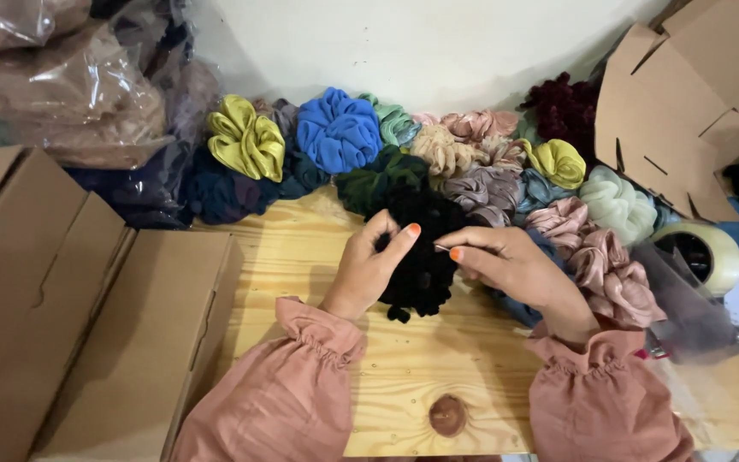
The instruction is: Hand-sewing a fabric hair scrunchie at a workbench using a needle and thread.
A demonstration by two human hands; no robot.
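Left hand (368, 267): fingers curled into a black velvet scrunchie (421, 261), thumb raised, gripping its left edge. Right hand (506, 263): thumb and forefinger pinched together on a thin needle (442, 248) at the scrunchie's right side; the needle tip points toward the left thumb. Scrunchie sits between both hands on the wooden table (438, 368). Beyond the fingertips: heap of coloured scrunchies (339, 133). Left of left hand: closed cardboard boxes (143, 342). Right of right hand: tape roll (707, 252)
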